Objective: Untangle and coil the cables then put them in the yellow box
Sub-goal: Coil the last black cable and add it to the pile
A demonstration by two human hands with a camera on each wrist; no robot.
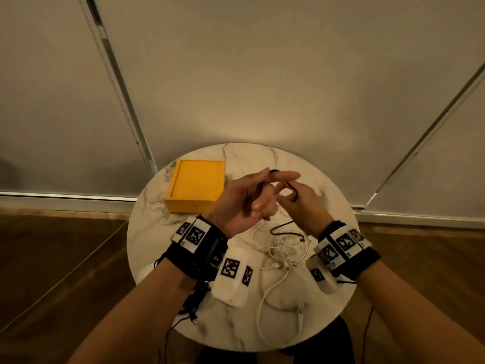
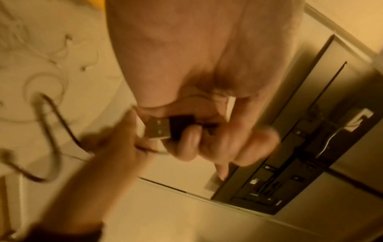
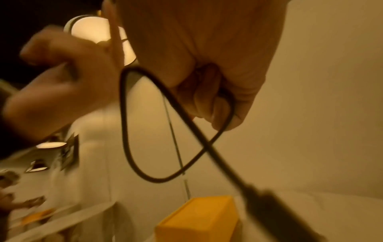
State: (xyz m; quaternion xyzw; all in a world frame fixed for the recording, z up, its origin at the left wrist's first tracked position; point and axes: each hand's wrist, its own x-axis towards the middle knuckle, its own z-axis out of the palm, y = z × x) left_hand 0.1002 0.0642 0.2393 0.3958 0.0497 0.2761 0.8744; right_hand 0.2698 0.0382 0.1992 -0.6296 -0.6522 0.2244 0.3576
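Note:
Both hands are raised above the middle of the round marble table, working one black cable. My left hand holds the cable's black USB plug under curled fingers, with two fingers stretched out and the cable running over them. My right hand grips the cable in a fist, and a loop hangs from it. The cable's tail drops to the table. A tangle of white cables lies under the wrists. The yellow box stands open at the back left.
One long white cable trails toward the table's near edge and ends in a white plug. Wooden floor surrounds the table, with pale walls behind it. Bare marble shows to the right of the box.

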